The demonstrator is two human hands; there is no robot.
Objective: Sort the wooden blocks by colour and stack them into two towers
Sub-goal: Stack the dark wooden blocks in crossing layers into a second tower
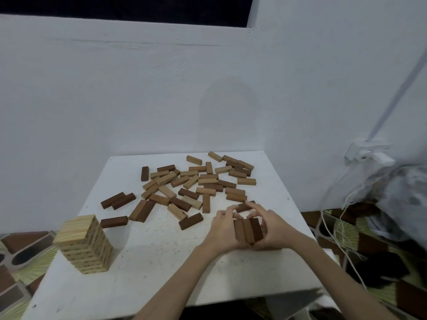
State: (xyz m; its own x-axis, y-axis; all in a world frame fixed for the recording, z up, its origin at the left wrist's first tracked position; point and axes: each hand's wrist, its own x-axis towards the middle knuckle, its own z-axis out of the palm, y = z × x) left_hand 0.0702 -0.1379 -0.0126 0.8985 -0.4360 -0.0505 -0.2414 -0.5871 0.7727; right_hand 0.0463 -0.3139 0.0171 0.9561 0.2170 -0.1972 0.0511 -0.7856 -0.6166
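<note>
We see a white table (143,262) with a pale block tower (84,244) near its left front and loose blocks (191,183) scattered behind. Our left hand (223,229) and right hand (271,229) clasp three dark blocks (248,230) between them.

Illumination is dim, even and cool, with no glare. A faint rounded shadow (227,109) falls on the white wall (115,100). The light tower (84,244) casts a soft shadow to its right across the table (150,250). Wide-angle distortion bends straight lines near the frame borders. The grey bundle (402,204) at the right edge is smeared. Fine detail is soft throughout; 1 dark band (124,5) spans the top.
</note>
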